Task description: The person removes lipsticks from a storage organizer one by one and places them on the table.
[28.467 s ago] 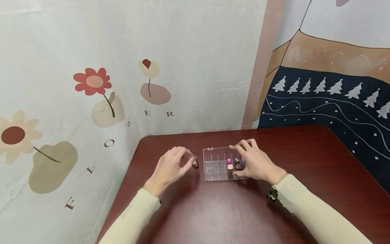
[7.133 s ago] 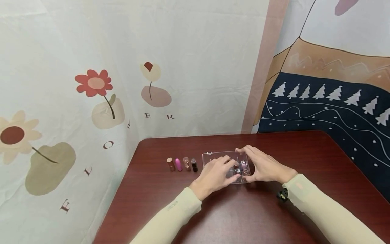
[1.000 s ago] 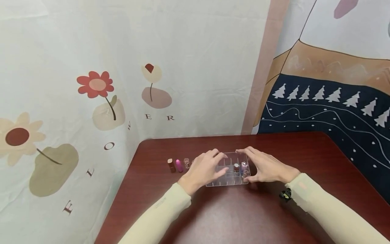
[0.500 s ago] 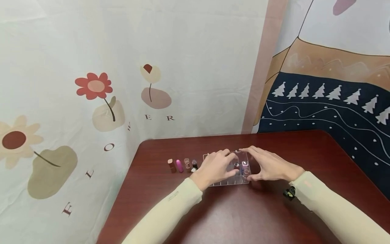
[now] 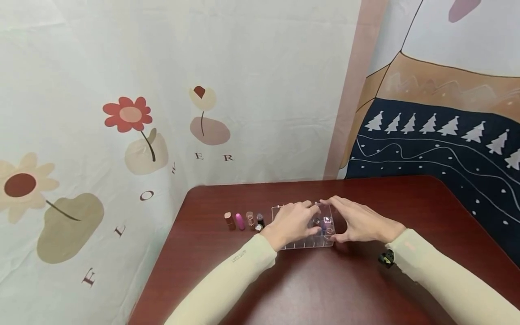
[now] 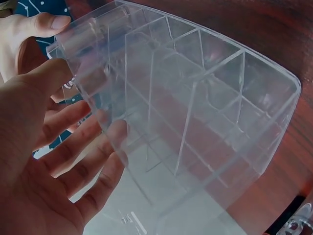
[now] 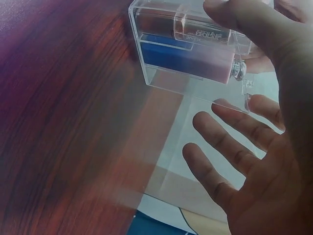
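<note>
A clear, divided lipstick organizer [image 5: 306, 243] stands on the table under both hands. My left hand [image 5: 293, 221] reaches over it from the left, thumb and index finger either side of a dark lipstick's round top [image 5: 317, 221]. In the left wrist view its other fingers [image 6: 90, 198] spread loosely beside the clear wall. My right hand [image 5: 359, 222] holds the organizer's right end, thumb at the near corner and index finger at the far one. Inside that end are a pink-and-blue lipstick [image 7: 195, 61] with a silver knob and a clear-capped tube [image 7: 203, 29].
Left of the organizer stand a brown lipstick [image 5: 229, 221], a magenta one [image 5: 240, 221], a clear-capped one [image 5: 250, 221] and a dark one [image 5: 260, 219]. A silver-topped tube [image 5: 258, 228] is in front of the dark one. A fabric backdrop [image 5: 264, 113] hangs behind the table [image 5: 325, 289].
Over the last second my left hand has moved right across the organizer to the dark lipstick, uncovering the silver-topped tube. Since the oldest frame, several lipsticks have come to stand at the left.
</note>
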A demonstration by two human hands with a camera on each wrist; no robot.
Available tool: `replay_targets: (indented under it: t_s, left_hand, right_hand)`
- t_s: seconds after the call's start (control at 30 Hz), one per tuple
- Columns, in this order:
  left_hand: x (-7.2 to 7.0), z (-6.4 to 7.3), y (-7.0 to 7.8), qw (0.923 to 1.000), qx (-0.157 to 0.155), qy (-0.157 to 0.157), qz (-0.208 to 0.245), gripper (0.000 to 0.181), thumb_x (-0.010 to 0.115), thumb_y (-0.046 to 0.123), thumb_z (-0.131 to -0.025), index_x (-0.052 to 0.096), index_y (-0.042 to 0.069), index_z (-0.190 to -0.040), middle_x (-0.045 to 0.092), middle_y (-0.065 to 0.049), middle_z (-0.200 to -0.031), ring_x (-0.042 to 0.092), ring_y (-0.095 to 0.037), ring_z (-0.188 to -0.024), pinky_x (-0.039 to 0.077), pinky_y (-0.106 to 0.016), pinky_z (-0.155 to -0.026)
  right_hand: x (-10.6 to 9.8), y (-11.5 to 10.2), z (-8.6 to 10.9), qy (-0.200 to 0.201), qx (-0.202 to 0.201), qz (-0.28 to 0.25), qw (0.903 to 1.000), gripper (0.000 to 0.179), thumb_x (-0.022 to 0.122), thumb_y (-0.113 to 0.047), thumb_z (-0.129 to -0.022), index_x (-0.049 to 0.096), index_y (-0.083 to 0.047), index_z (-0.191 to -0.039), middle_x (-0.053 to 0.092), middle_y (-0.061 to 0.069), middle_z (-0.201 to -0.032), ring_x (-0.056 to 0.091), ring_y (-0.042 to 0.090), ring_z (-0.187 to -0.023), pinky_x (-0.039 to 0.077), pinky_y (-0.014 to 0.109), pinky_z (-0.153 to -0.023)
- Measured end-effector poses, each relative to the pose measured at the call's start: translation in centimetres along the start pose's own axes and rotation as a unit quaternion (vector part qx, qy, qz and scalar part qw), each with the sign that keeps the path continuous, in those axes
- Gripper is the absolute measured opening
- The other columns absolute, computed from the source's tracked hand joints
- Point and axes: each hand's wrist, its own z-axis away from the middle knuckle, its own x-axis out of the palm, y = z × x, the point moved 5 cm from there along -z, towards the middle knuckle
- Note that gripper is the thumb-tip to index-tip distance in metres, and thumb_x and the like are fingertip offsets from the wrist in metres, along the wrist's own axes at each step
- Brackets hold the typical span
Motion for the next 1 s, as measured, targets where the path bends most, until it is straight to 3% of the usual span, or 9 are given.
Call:
replay_targets:
  t_s: [0.2, 0.5, 0.73, 1.0]
  left_hand:
    - [0.4, 0.01, 0.21, 1.0, 0.004, 0.005, -0.005, 0.041, 0.087, 0.058, -0.102, 0.083, 0.029, -0.13, 0.08, 0.01, -0.11, 0.079, -0.011, -0.084, 0.064, -0.028, -0.066]
    - [0.77, -0.03, 0.46, 0.9998, 0.007, 0.017, 0.005, 0.035, 0.088, 0.052, -0.103, 0.084, 0.028, -0.128, 0.082, 0.011, -0.11, 0.079, -0.01, -0.083, 0.064, -0.027, -0.068]
    - [0.69, -0.14, 0.61, 0.9998, 0.01, 0.014, -0.004, 0.027, 0.087, 0.049, -0.106, 0.084, 0.028, -0.123, 0.084, 0.013, -0.112, 0.08, -0.007, -0.084, 0.065, -0.025, -0.069]
    - [0.44, -0.07, 0.75, 0.9997, 0.006, 0.023, -0.004, 0.025, 0.089, 0.047, -0.104, 0.085, 0.028, -0.12, 0.084, 0.015, -0.112, 0.08, -0.005, -0.084, 0.065, -0.024, -0.069]
  right_hand:
    - [0.23, 0.04, -0.07, -0.001, 0.004, -0.002, 1.0, 0.099, 0.107, -0.034, -0.081, 0.054, -0.016, -0.163, 0.068, 0.005, -0.16, 0.071, 0.028, -0.14, 0.065, 0.058, -0.113]
    - [0.32, 0.04, -0.11, 0.01, -0.005, 0.002, 0.9999, 0.096, 0.106, -0.033, -0.079, 0.056, -0.017, -0.159, 0.069, 0.006, -0.158, 0.072, 0.025, -0.134, 0.066, 0.055, -0.108]
    - [0.35, 0.18, -0.22, -0.002, 0.011, 0.002, 0.9999, 0.095, 0.106, -0.034, -0.077, 0.057, -0.02, -0.156, 0.069, 0.004, -0.158, 0.071, 0.021, -0.133, 0.066, 0.053, -0.108]
    - [0.33, 0.04, -0.18, 0.004, 0.007, -0.003, 1.0, 0.095, 0.106, -0.032, -0.076, 0.057, -0.017, -0.156, 0.07, 0.005, -0.158, 0.072, 0.025, -0.135, 0.065, 0.053, -0.109]
